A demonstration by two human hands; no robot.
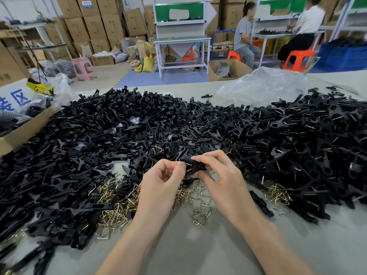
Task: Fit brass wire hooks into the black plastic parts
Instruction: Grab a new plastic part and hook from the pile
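Just below the middle of the frame, a single black part (195,165) is held above the table (198,247), pinched by the curled fingers and thumb of the right hand (220,175). The left hand (164,175) is set close against it from the left. Its thumb and forefinger are closed on a brass hook (188,168), of which only a short glint is seen at the part's left end. The two hands are thus together, almost touching, each clamped on its own piece.

The coming move is judged to turn on one relation. The part's long axis lies roughly across the frame, from the left hand to the right, and the hook meets it at the end nearer the left hand. The push would therefore have to be made by the left hand, rightward along that axis, while the part is steadied by the right. Whether the hook is already seated cannot be told, as the joint is hidden by the fingertips.

Supplies lie close. Loose hooks (119,207) are scattered on the table beneath and to the lower left of the hands. A heap of black parts (119,132) is spread across the middle band of the frame. The wired parts (317,135) at the right of the frame, with wire showing, are taken to be finished.
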